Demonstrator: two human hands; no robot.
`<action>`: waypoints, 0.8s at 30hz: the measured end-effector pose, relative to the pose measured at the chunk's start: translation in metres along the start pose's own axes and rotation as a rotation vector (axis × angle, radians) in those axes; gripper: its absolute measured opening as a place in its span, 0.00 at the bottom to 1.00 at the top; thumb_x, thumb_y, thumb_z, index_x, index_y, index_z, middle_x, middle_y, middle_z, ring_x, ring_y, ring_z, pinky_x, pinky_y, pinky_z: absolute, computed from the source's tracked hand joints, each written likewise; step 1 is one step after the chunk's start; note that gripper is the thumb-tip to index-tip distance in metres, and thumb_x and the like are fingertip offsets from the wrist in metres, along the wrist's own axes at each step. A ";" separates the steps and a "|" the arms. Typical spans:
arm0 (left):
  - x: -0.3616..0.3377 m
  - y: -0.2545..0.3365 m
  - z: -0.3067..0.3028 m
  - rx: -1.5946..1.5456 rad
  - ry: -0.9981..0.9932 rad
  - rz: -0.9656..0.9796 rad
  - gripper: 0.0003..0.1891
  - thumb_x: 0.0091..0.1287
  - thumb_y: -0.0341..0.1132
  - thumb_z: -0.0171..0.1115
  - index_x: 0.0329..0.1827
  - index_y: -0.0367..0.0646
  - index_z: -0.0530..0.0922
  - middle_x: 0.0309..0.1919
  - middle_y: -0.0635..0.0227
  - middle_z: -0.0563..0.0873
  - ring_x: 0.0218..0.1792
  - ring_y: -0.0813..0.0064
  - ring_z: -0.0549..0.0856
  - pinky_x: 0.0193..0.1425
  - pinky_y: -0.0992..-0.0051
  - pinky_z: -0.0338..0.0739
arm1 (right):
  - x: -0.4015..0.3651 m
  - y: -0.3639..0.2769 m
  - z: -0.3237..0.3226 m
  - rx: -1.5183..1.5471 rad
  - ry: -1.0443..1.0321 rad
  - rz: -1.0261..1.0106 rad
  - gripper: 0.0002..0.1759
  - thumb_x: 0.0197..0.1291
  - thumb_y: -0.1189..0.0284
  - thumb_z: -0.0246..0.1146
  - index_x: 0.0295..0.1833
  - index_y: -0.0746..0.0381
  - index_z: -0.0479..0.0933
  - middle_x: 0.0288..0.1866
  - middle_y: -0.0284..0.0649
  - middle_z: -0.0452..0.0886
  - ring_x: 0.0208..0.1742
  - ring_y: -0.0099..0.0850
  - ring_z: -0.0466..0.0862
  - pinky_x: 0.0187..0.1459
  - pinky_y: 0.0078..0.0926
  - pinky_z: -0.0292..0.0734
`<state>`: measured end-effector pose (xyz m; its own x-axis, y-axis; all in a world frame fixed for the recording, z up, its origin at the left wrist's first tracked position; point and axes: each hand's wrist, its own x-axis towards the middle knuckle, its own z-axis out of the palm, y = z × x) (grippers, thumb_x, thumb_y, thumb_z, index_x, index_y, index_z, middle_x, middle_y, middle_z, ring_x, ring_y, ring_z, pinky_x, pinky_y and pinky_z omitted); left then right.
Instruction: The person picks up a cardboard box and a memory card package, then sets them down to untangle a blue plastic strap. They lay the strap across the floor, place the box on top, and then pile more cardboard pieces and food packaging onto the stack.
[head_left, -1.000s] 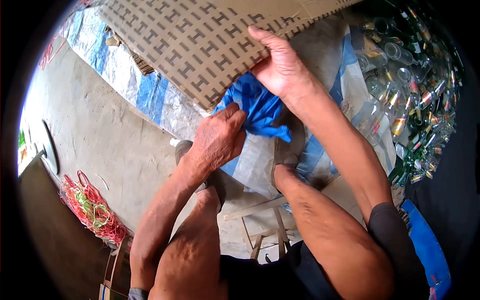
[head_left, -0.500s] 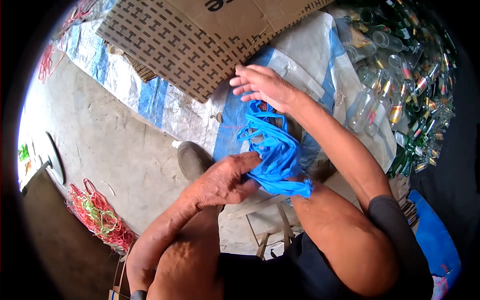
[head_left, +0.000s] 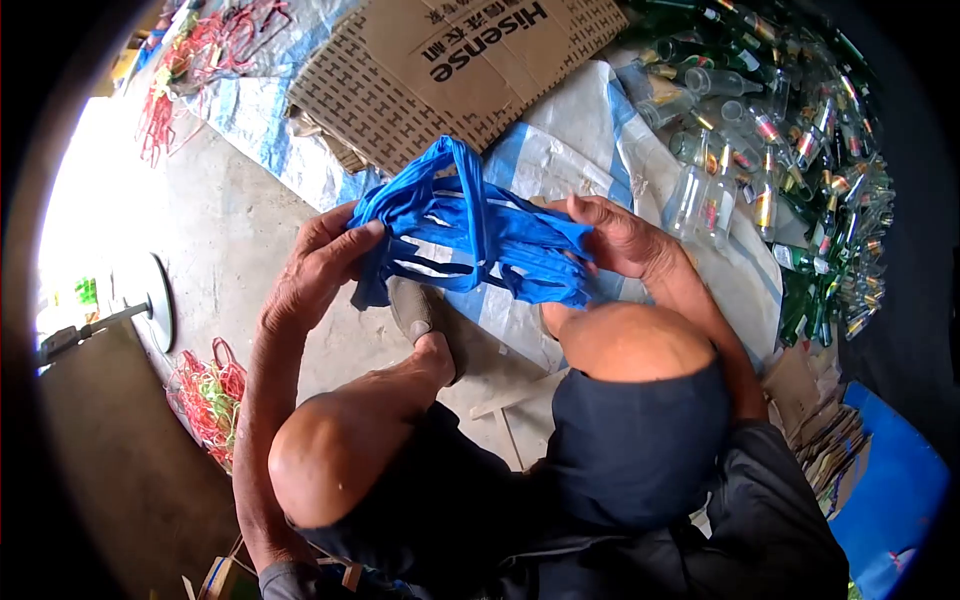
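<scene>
A bundle of blue cloth strips (head_left: 475,235) is stretched sideways between my hands, above my legs, with a loop standing up at its top and gaps between the strands. My left hand (head_left: 325,262) is closed on its left end, the thumb on top of the fabric. At the right end, my right hand (head_left: 628,238) grips the bundle, its fingers partly hidden behind the cloth. Beneath the bundle one of my shoes (head_left: 408,308) shows on the floor.
A flattened Hisense cardboard box (head_left: 440,80) lies ahead on a blue-and-white tarp (head_left: 560,150). Many glass bottles (head_left: 770,150) are heaped at the right. Red and green plastic strands (head_left: 210,390) lie at the left, near a round-based stand (head_left: 155,300). Stacked cardboard (head_left: 835,450) sits at lower right.
My left hand has moved up and left with the blue cloth strips. My right hand, earlier open and off them, now holds their other end. The bundle is spread wider, and the view has shifted.
</scene>
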<state>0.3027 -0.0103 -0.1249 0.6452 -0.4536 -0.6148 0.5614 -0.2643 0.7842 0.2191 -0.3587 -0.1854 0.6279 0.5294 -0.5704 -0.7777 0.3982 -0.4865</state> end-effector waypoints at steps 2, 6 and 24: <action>-0.016 0.022 -0.005 0.050 0.022 0.077 0.19 0.79 0.44 0.63 0.60 0.35 0.82 0.37 0.72 0.88 0.35 0.85 0.86 0.39 0.82 0.84 | -0.015 -0.021 0.000 -0.217 -0.137 -0.068 0.27 0.75 0.48 0.63 0.57 0.64 0.81 0.34 0.36 0.87 0.30 0.23 0.86 0.31 0.19 0.80; -0.051 0.052 -0.008 0.215 0.126 0.202 0.21 0.80 0.47 0.61 0.61 0.36 0.82 0.36 0.69 0.89 0.35 0.80 0.89 0.39 0.78 0.86 | -0.053 -0.046 0.039 -0.200 -0.015 -0.227 0.18 0.74 0.59 0.67 0.53 0.64 0.82 0.25 0.32 0.82 0.18 0.20 0.77 0.21 0.16 0.71; -0.166 0.082 0.016 0.204 0.547 0.464 0.16 0.79 0.43 0.63 0.56 0.40 0.85 0.32 0.75 0.81 0.32 0.83 0.81 0.44 0.76 0.82 | -0.140 -0.114 0.036 -0.219 0.343 -0.687 0.12 0.76 0.60 0.65 0.48 0.58 0.82 0.28 0.31 0.79 0.20 0.15 0.69 0.24 0.17 0.64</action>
<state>0.2329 0.0293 0.0425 0.9882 -0.0830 -0.1291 0.0956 -0.3254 0.9407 0.2192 -0.4513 -0.0261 0.9665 -0.0555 -0.2505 -0.2121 0.3768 -0.9017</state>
